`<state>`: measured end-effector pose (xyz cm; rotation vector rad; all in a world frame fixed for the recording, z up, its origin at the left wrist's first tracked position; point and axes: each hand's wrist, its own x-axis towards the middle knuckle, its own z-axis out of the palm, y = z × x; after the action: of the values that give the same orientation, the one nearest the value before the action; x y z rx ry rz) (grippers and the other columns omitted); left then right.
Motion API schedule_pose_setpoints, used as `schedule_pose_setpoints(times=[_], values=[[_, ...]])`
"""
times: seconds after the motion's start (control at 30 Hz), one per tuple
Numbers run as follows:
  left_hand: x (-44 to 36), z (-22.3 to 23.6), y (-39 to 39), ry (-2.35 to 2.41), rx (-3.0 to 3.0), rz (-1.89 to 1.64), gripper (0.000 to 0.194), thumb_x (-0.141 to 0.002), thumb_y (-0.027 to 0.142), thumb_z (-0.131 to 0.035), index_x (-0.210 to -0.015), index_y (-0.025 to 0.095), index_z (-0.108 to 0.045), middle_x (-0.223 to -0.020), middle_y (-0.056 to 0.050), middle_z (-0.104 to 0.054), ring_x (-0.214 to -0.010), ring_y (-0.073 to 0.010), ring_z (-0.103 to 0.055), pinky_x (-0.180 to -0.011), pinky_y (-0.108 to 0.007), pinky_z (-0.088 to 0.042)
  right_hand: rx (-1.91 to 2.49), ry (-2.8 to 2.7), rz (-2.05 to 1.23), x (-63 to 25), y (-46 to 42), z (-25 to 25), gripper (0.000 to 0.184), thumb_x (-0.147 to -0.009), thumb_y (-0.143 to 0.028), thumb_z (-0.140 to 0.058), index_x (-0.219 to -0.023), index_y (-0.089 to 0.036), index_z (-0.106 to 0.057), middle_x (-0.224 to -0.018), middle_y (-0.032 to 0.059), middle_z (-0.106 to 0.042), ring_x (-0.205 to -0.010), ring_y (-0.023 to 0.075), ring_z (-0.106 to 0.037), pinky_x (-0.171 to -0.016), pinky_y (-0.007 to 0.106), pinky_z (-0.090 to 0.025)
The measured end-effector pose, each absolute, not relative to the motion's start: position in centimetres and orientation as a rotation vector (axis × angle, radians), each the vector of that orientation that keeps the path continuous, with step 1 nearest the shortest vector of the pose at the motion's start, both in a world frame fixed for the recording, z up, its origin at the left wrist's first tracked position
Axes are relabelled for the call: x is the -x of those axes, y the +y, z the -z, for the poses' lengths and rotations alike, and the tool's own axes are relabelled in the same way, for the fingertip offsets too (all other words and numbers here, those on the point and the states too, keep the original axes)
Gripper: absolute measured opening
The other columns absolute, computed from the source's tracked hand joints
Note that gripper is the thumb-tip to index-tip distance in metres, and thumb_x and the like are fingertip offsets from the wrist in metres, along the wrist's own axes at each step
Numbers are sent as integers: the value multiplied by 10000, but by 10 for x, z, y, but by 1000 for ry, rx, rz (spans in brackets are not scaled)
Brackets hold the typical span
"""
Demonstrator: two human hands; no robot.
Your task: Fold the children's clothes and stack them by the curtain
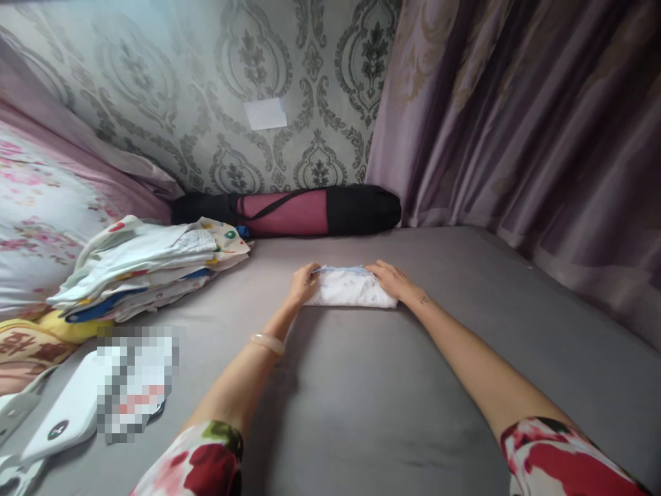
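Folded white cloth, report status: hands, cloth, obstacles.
Left hand and right hand at opposite ends. Folded white cloth on gray sheet. Clothes stack off to left, apart from cloth.

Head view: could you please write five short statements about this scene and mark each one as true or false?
1. The left hand and the right hand touch the cloth. True.
2. The bangle is on the right arm. False: the bangle is on the left arm.
3. The clothes stack is left of the cloth. True.
4. The bag stands upright. False: the bag lies lengthwise.
5. The sleeves are patterned. True.
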<state>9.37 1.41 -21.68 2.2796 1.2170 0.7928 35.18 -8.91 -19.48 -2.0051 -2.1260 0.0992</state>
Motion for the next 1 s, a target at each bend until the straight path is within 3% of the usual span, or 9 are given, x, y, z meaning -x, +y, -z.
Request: schedule_pose_setpoints(times=[0.2, 0.47, 0.67, 0.83, 0.93, 1.0], values=[[-97, 236, 23, 1249, -2357, -851, 218, -862, 181, -452, -996, 162, -623, -975, -103, -679, -918, -204, -607, -853, -329, -463, 2046, -2053, -65, -354, -80, 208, 397, -992, -253, -323, -1294, -292, -578, -1128, 65, -621, -980, 200, -628, -804, 277, -463], [-98, 238, 20, 1476, -2321, -830, 66, -893, 219, -471, -924, 187, -520, -916, -88, -639, -904, -196, -593, -811, -311, -446, 2137, -1732, -12, -353, -77, 217, 291, -975, -308, -442, -1177, -178, -606, -1167, 106, -656, -1049, 225, -616, -856, 292, -458], [-100, 233, 13, 1627, -2260, -735, 135, -941, 256, -417, -1000, 164, -497, -1036, -155, -632, -1005, -236, -604, -841, -338, -444, 2244, -1547, 24, -353, -68, 225, 304, -967, -354, -443, -1086, -173, -657, -1072, 135, -700, -981, 244, -652, -803, 310, -470], [-96, 230, 17, 1691, -2140, -749, 204, -934, 258, -405, -1070, 141, -500, -1091, -198, -613, -1070, -291, -585, -892, -417, -444, 2261, -1496, -166, -367, -61, 223, 321, -944, -315, -438, -1055, -162, -697, -1039, 121, -724, -970, 240, -667, -797, 306, -491], [-97, 228, 12, 1603, -2259, -899, 256, -928, 249, -392, -1115, 125, -514, -1132, -209, -603, -1125, -306, -557, -943, -466, -430, 2212, -1548, -145, -367, -67, 215, 370, -942, -227, -374, -1148, -155, -673, -1141, 122, -697, -1067, 231, -638, -876, 311, -481], [-104, 225, -1, 1437, -2463, -929, 310, -946, 265, -368, -1180, 127, -517, -1226, -197, -585, -1211, -294, -515, -1019, -468, -391, 2128, -1637, -28, -354, -76, 211, 446, -943, -209, -323, -1297, -124, -581, -1318, 154, -596, -1235, 253, -539, -1006, 371, -420]])
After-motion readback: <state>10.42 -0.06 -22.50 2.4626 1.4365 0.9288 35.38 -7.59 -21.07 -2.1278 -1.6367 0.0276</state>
